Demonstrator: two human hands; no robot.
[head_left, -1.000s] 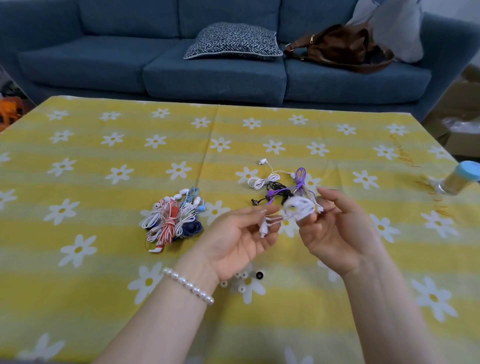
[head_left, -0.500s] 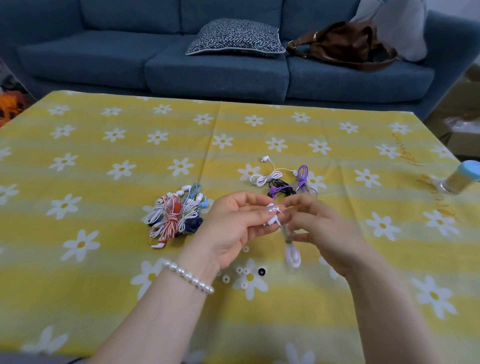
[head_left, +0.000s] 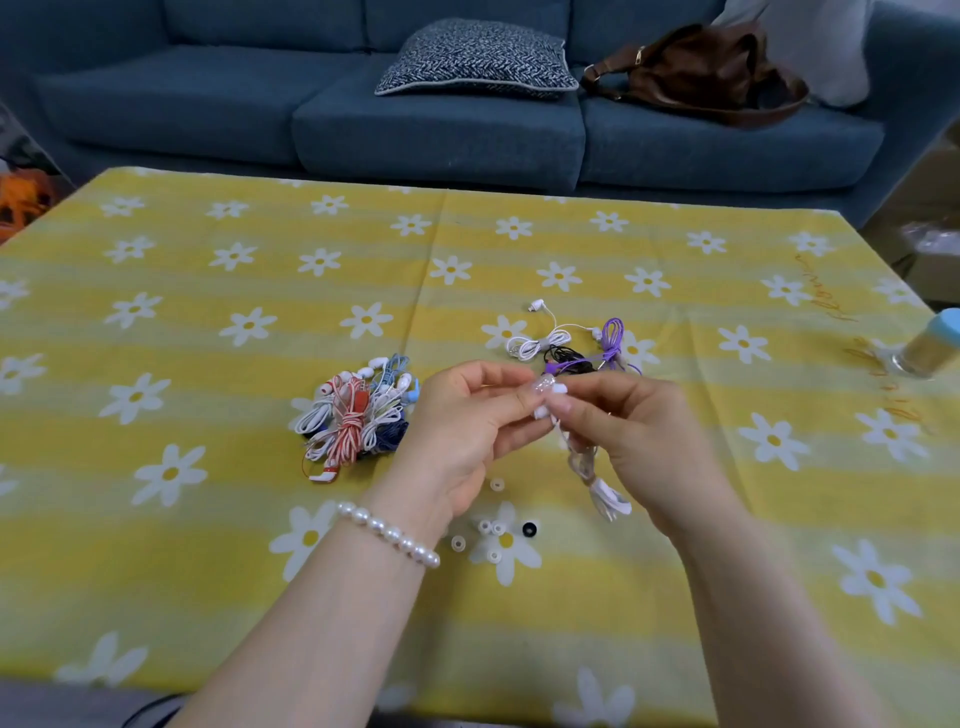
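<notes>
Head view: left hand (head_left: 467, 423), right hand (head_left: 641, 436) fingers pinch white earphones (head_left: 609, 496) (earbud hidden, blurred).

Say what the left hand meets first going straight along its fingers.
The white earphone the left hand pinches, then the right hand just beyond; depth looks equal, but blur hides contact.

A tabletop (head_left: 156, 519) covered in yellow striped cloth with white daisies fills the foreground. Behind it stands a blue sofa (head_left: 441, 124) bearing a patterned cushion (head_left: 475, 60) and a brown leather bag (head_left: 696, 73). Soft, even light.
</notes>
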